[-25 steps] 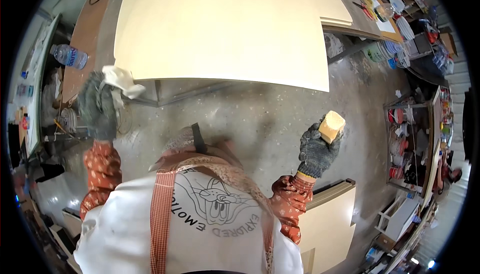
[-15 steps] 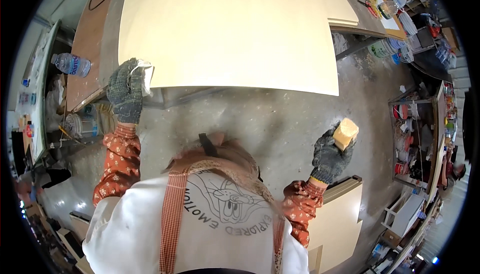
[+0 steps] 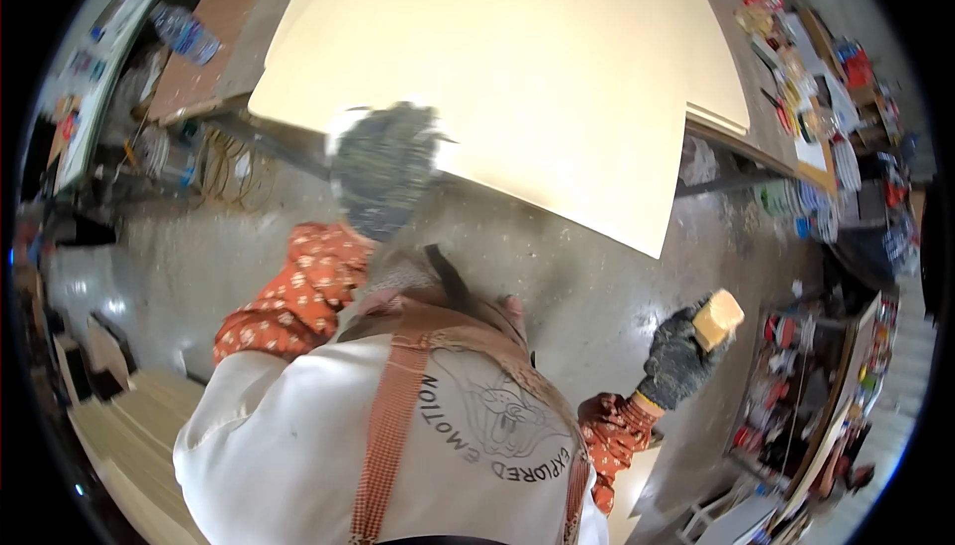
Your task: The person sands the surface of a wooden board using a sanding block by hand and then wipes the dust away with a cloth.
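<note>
My left hand, in a dark knitted work glove, is at the near edge of a large cream panel. Motion blurs its fingers. A white cloth shows at the hand's far left side, mostly hidden under it. Off to the right, my right hand wears a similar dark glove and is closed around a yellowish, sponge-like block. That hand is held above the floor, apart from the panel. Patterned orange sleeves cover both forearms.
The panel lies on a worktable with other sheets beneath it. A plastic water bottle is on the table's left part. Shelving with assorted items stands at right. Stacked boards are at lower left.
My left hand has moved right along the panel's near edge with the cloth. The view has turned, so the panel appears tilted. My right hand still grips the block, now lower in view.
</note>
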The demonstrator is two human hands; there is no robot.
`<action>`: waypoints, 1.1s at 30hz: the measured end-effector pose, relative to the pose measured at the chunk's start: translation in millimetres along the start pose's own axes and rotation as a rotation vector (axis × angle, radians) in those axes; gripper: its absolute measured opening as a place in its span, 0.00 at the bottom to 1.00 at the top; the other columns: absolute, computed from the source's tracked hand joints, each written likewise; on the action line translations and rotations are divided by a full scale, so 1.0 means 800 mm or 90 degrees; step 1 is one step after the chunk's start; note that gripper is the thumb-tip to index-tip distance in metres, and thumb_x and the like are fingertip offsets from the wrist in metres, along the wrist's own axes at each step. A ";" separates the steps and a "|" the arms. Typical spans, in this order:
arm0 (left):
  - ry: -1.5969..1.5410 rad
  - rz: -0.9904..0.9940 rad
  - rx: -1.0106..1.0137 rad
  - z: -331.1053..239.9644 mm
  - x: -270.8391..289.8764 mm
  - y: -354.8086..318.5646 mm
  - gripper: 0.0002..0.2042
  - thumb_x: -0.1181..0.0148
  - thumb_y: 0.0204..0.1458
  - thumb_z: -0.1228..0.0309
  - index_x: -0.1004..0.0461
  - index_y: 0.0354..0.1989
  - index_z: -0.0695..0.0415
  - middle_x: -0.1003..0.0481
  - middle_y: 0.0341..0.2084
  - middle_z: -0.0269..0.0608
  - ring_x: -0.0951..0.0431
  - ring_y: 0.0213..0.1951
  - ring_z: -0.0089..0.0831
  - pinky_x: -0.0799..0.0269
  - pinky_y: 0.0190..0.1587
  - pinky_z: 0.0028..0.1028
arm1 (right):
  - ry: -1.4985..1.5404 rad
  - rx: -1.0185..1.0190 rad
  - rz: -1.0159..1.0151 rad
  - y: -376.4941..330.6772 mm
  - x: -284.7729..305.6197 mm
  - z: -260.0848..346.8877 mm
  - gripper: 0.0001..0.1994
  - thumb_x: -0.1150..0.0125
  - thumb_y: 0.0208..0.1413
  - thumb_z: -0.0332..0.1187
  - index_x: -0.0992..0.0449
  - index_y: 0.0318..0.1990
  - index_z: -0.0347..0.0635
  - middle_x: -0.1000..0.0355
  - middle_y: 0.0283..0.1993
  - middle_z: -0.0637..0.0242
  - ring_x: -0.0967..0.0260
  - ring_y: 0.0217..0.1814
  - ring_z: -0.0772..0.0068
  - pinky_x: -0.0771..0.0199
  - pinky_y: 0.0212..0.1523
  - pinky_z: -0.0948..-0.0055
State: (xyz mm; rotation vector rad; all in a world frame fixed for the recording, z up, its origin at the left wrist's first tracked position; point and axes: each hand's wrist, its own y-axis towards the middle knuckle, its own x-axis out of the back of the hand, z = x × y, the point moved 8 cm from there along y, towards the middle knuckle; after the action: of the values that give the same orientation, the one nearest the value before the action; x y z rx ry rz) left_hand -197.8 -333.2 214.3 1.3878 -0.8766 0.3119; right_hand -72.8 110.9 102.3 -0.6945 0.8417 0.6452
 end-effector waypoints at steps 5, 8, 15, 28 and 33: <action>-0.608 0.278 0.246 -0.199 -0.121 0.006 0.06 0.44 0.49 0.70 0.24 0.34 0.54 0.24 0.31 0.38 0.23 0.36 0.28 0.24 0.40 0.28 | 0.094 -0.242 0.104 0.019 -0.010 0.066 0.29 0.37 0.46 0.34 0.37 0.57 0.37 0.31 0.47 0.60 0.34 0.45 0.65 0.31 0.46 0.65; -0.273 0.347 -0.161 -0.331 -0.107 0.040 0.05 0.44 0.49 0.71 0.24 0.33 0.51 0.24 0.35 0.34 0.24 0.36 0.24 0.24 0.38 0.25 | 0.042 -0.108 0.007 0.070 0.019 0.093 0.24 0.41 0.50 0.31 0.35 0.55 0.35 0.31 0.53 0.57 0.32 0.50 0.65 0.30 0.49 0.64; -0.628 0.001 -0.088 -0.368 -0.063 0.047 0.13 0.41 0.48 0.67 0.27 0.42 0.54 0.26 0.39 0.42 0.24 0.40 0.36 0.26 0.44 0.37 | 0.046 -0.296 0.204 0.119 -0.039 0.083 0.23 0.41 0.51 0.34 0.34 0.56 0.38 0.33 0.55 0.58 0.35 0.53 0.62 0.32 0.51 0.63; -0.162 -0.076 -0.028 -0.213 -0.031 0.042 0.21 0.39 0.47 0.66 0.32 0.51 0.53 0.29 0.44 0.45 0.29 0.48 0.38 0.31 0.50 0.41 | 0.162 -0.469 0.307 0.122 -0.083 -0.054 0.23 0.45 0.55 0.38 0.36 0.56 0.36 0.34 0.55 0.59 0.36 0.55 0.64 0.37 0.57 0.62; 0.038 -0.123 -0.006 -0.073 -0.023 0.000 0.22 0.41 0.44 0.65 0.30 0.51 0.56 0.30 0.48 0.43 0.32 0.51 0.41 0.40 0.56 0.47 | 0.122 -0.449 0.322 0.114 -0.090 -0.073 0.23 0.49 0.57 0.43 0.36 0.56 0.39 0.34 0.55 0.60 0.37 0.55 0.62 0.37 0.56 0.62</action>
State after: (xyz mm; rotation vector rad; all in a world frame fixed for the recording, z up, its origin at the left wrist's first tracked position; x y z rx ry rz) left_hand -189.0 -273.4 205.1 1.4349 -0.6880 0.2006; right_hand -202.8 105.4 107.9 -1.2042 0.9792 1.3822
